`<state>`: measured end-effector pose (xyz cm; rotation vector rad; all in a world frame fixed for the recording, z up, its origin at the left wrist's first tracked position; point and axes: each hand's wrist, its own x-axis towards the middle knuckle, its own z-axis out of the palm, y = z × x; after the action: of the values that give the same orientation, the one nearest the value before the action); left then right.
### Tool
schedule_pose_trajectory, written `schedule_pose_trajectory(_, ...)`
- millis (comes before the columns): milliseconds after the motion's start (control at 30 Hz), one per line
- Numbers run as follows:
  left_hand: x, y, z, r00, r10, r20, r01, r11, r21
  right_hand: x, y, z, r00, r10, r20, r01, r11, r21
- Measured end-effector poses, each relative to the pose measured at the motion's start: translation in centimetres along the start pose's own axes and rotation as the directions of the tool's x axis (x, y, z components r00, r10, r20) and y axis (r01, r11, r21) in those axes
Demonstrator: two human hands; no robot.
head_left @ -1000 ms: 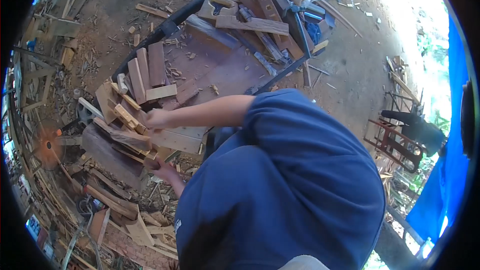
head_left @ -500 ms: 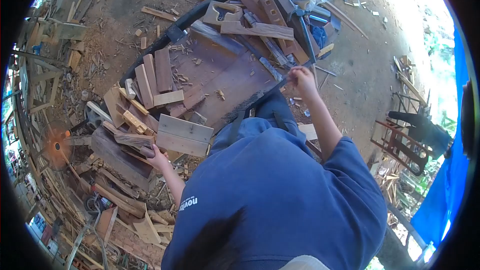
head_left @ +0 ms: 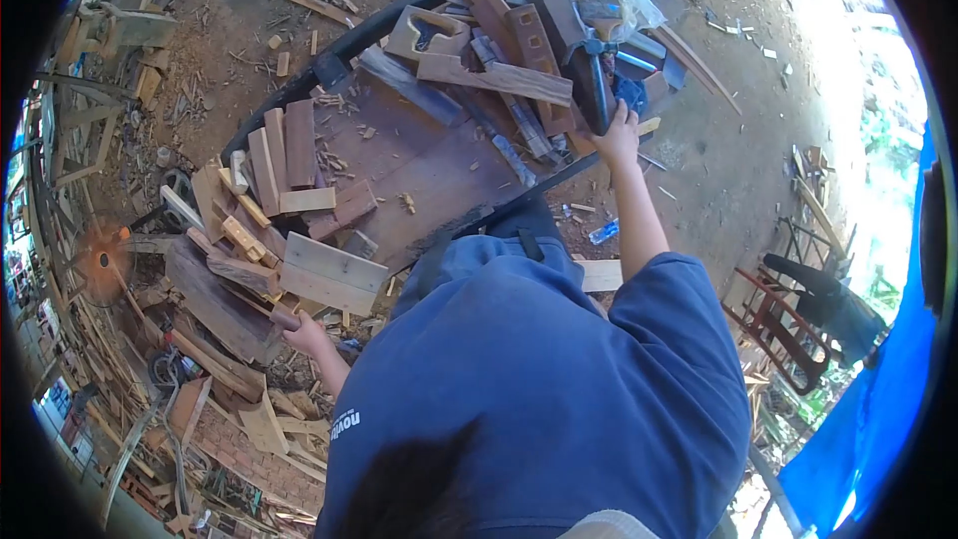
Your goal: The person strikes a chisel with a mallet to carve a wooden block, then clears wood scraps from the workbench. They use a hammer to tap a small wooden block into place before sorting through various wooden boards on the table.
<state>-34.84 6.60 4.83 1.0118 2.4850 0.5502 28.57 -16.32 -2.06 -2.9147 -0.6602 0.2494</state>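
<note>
My left hand (head_left: pixel 307 333) is wrapped round the end of a dark wooden handle (head_left: pixel 285 317) beside the wood pieces at the lower left of the workbench (head_left: pixel 439 170). At the bench's right end my right hand (head_left: pixel 619 136) reaches in by a dark, long tool (head_left: pixel 599 90) and a blue cloth (head_left: pixel 629 90); its fingers are bent near them, and whether they grip anything is too small to tell. Beside that hand lie a wavy wooden board (head_left: pixel 496 78), a block with square holes (head_left: pixel 534 45) and a clear plastic bag (head_left: pixel 614 5).
Wood blocks (head_left: pixel 299 145) and a pale plank (head_left: pixel 334 265) lie on the bench's left part. An orange fan (head_left: pixel 104 260) stands at far left. A wooden chair (head_left: pixel 783 329) is at right, near a blue tarp (head_left: pixel 848 439). Offcuts litter the ground.
My right hand has moved up and right from the bench's near edge to the tools and blue cloth. My left hand still holds the handle. The view has shifted slightly.
</note>
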Motion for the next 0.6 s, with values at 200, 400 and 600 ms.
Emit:
schedule_pose_trajectory(200, -6.0, 0.8, 2.1, 0.977, 0.191, 0.1, -0.202, 0.973, 0.114, 2.6, 0.9, -3.3, 0.951, 0.027, 0.307, -0.077, 0.986, 0.15)
schedule_pose_trajectory(400, -7.8, -0.9, 4.8, 0.926, 0.364, 0.105, -0.37, 0.81, 0.455, 5.5, 3.5, -7.8, 0.636, -0.263, 0.725, -0.615, 0.394, 0.683)
schedule_pose_trajectory(600, -9.6, -0.9, 5.6, 0.947, 0.189, 0.259, -0.257, 0.929, 0.265, 8.5, 15.2, -0.7, 0.72, -0.305, 0.623, -0.692, -0.381, 0.614)
